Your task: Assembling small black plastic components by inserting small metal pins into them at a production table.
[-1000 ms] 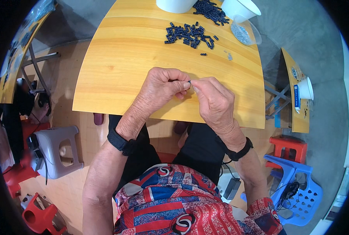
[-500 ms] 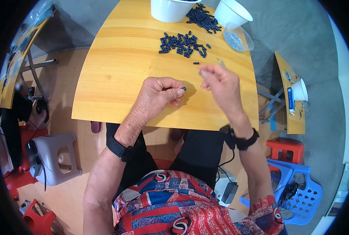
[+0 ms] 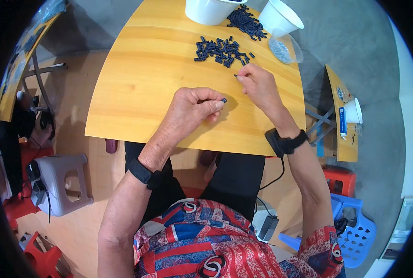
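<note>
My left hand (image 3: 195, 111) is closed in a pinch over the table, with a small dark cylindrical part (image 3: 224, 100) showing at its thumb and fingertip. To its right and farther out, my right hand (image 3: 259, 88) pinches a small dark piece (image 3: 235, 75) by one end, low over the tabletop. Much of both pieces is hidden by the fingers. Just beyond the right hand lies a loose pile of short black cylindrical parts (image 3: 220, 50).
The yellow wooden table (image 3: 137, 92) carries a second black pile (image 3: 246, 23), a white tub (image 3: 206, 11), another white tub (image 3: 279, 17) and a clear shallow container of small silvery pieces (image 3: 280, 50). A blue stool (image 3: 359, 236) and grey stool (image 3: 60, 185) stand at the sides.
My right hand has come down to the single dark piece on the table and closed its fingertips on it. The left hand keeps its pinch. The whole view has shifted slightly.
</note>
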Demonstrator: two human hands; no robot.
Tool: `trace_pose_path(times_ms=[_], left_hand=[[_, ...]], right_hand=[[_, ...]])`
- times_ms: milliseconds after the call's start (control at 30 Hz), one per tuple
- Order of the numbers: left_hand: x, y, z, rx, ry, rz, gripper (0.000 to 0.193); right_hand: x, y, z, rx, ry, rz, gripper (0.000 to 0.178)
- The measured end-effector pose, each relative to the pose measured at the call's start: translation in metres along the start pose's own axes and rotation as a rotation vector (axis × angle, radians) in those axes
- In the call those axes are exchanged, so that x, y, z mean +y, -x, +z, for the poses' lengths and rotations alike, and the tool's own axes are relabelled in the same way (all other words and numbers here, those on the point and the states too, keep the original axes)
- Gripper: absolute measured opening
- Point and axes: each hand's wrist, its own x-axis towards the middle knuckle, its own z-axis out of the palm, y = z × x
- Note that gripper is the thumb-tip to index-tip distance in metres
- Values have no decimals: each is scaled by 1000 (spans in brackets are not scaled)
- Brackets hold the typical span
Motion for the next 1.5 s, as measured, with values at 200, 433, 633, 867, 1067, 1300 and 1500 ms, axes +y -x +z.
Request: trace_pose_path(times_ms=[200, 433, 633, 867, 1067, 1300, 1500], left_hand=[[2, 1, -3, -1, -15, -3, 15], [-4, -1, -1, -15, -17, 39, 17], [-2, 0, -1, -4, -51, -5, 17], [-1, 1, -1, -30, -44, 24, 17], [2, 2, 0, -26, -87, -1, 16], [1, 2, -1, -22, -124, 3, 15], [0, 1, -2, -20, -129, -12, 14]], right_hand=[[-51, 41, -21, -228, -621, 223, 5], [-57, 50, -18, -166, -617, 158, 7], [-62, 50, -18, -111, -379, -16, 5], [-67, 50, -17, -118, -295, -53, 5], [-66, 48, -15, -95, -186, -173, 3], [-68, 46, -15, -104, -108, -260, 3], [-74, 49, -15, -141, -183, -81, 4]])
